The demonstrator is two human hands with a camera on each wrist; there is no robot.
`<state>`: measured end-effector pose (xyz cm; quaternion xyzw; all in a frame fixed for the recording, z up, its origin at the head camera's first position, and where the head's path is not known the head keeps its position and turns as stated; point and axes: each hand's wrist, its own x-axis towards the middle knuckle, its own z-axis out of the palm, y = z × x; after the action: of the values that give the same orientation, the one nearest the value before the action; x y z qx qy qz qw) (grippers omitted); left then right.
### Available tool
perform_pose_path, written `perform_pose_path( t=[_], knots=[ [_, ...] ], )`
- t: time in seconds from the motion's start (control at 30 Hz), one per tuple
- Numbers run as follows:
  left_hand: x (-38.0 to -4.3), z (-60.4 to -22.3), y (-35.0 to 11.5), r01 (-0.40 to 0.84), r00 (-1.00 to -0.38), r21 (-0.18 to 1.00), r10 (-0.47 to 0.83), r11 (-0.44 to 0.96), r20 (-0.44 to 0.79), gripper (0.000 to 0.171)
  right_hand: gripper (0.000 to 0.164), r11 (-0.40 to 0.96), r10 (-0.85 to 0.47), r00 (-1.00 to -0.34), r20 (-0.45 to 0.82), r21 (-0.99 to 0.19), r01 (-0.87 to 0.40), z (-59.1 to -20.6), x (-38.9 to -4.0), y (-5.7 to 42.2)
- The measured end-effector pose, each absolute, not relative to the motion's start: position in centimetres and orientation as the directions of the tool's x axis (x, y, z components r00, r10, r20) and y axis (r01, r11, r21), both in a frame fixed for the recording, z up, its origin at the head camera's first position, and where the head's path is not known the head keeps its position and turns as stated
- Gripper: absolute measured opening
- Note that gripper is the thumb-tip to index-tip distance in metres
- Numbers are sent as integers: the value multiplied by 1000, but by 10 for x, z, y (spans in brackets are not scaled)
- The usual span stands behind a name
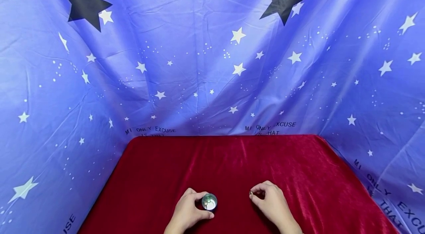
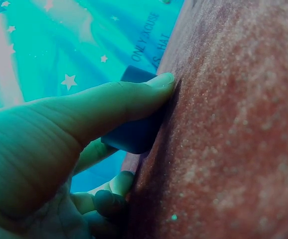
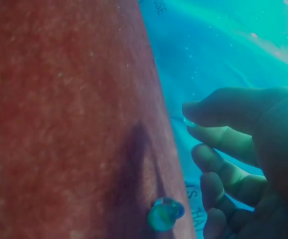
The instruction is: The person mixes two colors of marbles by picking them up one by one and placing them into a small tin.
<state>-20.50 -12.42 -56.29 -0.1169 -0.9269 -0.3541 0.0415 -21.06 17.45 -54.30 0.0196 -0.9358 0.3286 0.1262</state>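
At the near middle of the red cloth, my left hand (image 1: 187, 209) grips a small round object (image 1: 209, 202) between thumb and fingers. Its top looks shiny, silvery green; its side (image 2: 134, 133) appears dark and smooth in the left wrist view, standing on the cloth. Whether the top is a lid or an opening, I cannot tell. To the right, my right hand (image 1: 273, 201) pinches a tiny glassy piece (image 3: 188, 122) between thumb and forefinger, above the cloth. Beneath that hand in the right wrist view lie glass marbles (image 3: 162, 217), close together; the head view hides them.
Red velvety cloth (image 1: 225, 160) covers the table, with slanting edges left and right. A blue-violet curtain (image 1: 199, 60) printed with stars and lettering hangs behind it and along both sides.
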Motion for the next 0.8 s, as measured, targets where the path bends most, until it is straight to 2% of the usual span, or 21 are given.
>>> perform_pose_path(
  t=[0.53,0.8],
  knots=[
    [-206,-562,-124,242,-970,647,192,723,149,60,20,781,-51,-923,382,-561,-276,-518,-224,154],
    [-205,-561,-124,235,-972,649,185,723,147,61,16,764,-136,-906,402,-539,-354,-498,-232,138]
  ],
)
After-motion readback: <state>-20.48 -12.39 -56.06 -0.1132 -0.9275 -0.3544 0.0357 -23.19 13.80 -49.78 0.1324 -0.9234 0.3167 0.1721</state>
